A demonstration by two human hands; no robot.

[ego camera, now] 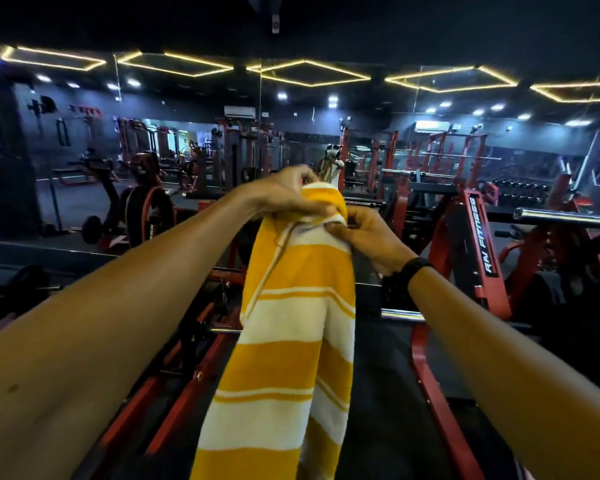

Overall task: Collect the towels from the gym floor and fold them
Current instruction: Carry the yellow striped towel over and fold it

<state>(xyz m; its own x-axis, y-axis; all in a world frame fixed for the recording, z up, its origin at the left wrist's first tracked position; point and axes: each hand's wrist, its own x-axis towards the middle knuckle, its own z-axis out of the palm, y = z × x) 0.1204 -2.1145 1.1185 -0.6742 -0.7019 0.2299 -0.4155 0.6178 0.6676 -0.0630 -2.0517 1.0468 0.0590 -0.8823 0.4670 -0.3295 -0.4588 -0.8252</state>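
Both hands' grip (326, 216) tight on towel (291, 323)

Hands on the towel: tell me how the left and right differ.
The left hand lies over the top of the striped towel, fingers curled round the bunched fold; the right hand sits lower and pinches the white edge. The right wrist wears a black band; the left wrist is bare. Both grip the same towel, hanging down between them.

Red weight machine (478, 251) lettered "RN FITNESS", dumbbell rack (520, 192), yellow hexagonal ceiling lights (312, 72)
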